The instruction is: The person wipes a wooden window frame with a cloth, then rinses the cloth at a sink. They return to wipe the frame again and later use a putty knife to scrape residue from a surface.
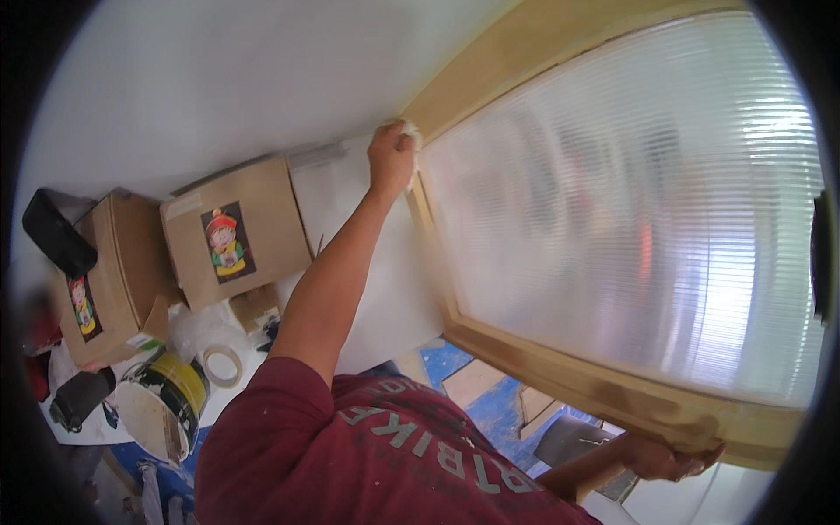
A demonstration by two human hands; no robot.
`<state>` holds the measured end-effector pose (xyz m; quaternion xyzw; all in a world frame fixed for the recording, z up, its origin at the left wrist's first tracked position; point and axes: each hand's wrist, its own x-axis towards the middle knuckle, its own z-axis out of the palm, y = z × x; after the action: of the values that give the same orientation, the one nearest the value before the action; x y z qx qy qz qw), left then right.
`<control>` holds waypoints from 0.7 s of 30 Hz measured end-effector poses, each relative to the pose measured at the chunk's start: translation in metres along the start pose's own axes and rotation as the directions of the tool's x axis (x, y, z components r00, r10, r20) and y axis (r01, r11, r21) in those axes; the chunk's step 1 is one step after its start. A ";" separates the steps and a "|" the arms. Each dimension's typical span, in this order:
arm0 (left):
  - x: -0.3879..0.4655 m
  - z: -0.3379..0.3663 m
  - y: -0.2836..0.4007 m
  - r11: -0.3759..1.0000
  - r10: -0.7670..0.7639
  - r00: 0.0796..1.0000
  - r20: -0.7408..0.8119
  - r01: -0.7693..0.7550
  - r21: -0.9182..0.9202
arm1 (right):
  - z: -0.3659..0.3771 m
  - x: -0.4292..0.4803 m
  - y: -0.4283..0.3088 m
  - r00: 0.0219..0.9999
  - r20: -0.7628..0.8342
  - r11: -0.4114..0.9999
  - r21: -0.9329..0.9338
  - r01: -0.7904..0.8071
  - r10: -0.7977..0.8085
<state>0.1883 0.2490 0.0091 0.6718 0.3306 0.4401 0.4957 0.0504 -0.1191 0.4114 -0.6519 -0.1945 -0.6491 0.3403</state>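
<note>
My left hand (392, 161) is stretched far out, its fingers closed around a whitish wad of cloth (412, 138). The cloth touches the far left corner of a wooden frame (525, 364), which looks light yellow-brown with darker patches. Set in the frame is a translucent ribbed panel (590, 216) showing blurred colours through it. Beneath the near frame rail, my right hand (676, 459) is turned palm up and supports the edge. Part of that hand's grip is hidden by the rail.
Two cardboard boxes (236, 230) (131, 262) with printed cartoon figures stand at left. Nearby are a black case (59, 233), a paint-stained bucket (177, 387), a tape roll (222, 366) and a dark cylindrical tool (82, 397). Wooden pieces (476, 380) lie on a blue surface (440, 364) below.
</note>
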 end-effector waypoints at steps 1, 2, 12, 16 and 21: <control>-0.022 -0.005 0.029 0.986 -0.029 0.987 0.161 0.055 -0.157 | -0.015 0.006 0.001 0.988 0.071 0.988 -0.070 0.140 -0.135; -0.039 -0.018 0.058 0.952 -0.032 0.957 0.288 0.116 -0.281 | -0.020 0.007 0.003 0.986 0.080 0.985 -0.082 0.153 -0.147; -0.211 -0.167 0.115 0.396 -0.337 0.448 0.828 0.865 -0.307 | -0.027 0.030 0.043 0.850 0.152 0.864 0.070 0.499 -0.504; -0.247 -0.216 0.110 0.318 -0.399 0.472 0.786 0.875 -0.365 | -0.020 0.003 -0.002 0.941 0.031 0.903 0.291 0.315 -0.338; -0.300 -0.245 0.143 0.298 -0.468 0.625 0.625 0.777 -0.554 | -0.048 -0.119 -0.070 0.361 0.772 0.657 0.635 -0.406 -0.523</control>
<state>-0.1543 0.0356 0.0965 0.2562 0.2448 0.1775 0.9181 -0.0423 -0.0820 0.3046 -0.6837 -0.6248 -0.0302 0.3758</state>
